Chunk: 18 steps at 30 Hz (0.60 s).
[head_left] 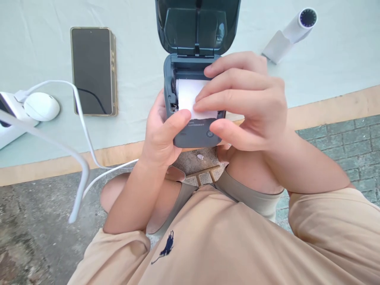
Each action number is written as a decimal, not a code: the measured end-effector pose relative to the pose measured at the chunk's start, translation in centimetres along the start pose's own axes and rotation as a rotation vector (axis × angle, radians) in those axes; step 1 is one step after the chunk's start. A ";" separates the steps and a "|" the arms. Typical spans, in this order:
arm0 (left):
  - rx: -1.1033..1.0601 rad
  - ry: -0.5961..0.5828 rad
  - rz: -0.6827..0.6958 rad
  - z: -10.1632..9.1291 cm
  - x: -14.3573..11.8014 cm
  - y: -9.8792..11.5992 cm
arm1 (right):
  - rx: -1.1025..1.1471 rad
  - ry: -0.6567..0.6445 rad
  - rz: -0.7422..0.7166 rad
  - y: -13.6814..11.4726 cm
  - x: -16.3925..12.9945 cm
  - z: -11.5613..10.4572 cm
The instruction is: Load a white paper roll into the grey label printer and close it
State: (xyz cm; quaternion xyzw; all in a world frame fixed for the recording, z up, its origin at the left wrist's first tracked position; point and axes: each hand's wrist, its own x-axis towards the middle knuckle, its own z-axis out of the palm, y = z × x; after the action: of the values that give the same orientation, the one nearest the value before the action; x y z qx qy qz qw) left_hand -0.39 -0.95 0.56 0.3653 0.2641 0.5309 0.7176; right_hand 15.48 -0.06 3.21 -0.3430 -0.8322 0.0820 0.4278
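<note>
A dark grey portable label printer (pixel 192 136) is held up over the table's front edge, its smoky see-through lid (pixel 197 27) swung open away from me. Inside the compartment lies a white paper roll (pixel 190 91). My left hand (pixel 162 134) grips the printer's left side, thumb on top near the lower corner. Over the right side is my right hand (pixel 249 99), fingers stretched out and apart. Its middle fingertips rest on the paper roll, and its thumb is by the power button. The right hand covers part of the roll and the printer's right edge.
On the cloth-covered table (pixel 133 71), a phone (pixel 92 71) lies on a box at left. Beside it are a white rounded device (pixel 41 107) and a white cable (pixel 80 103) hanging over the edge. A white tube-like object (pixel 291 35) stands at upper right.
</note>
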 end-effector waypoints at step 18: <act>0.075 0.027 0.007 -0.6 -0.1 -0.1 | 0.128 -0.151 0.349 -1.5 0.6 -1.9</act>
State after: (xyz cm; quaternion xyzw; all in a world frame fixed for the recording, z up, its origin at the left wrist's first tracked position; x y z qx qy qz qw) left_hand -0.77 -0.91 0.15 0.3857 0.2922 0.5279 0.6980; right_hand 15.98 -1.05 5.46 -0.4470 -0.7830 0.2330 0.3645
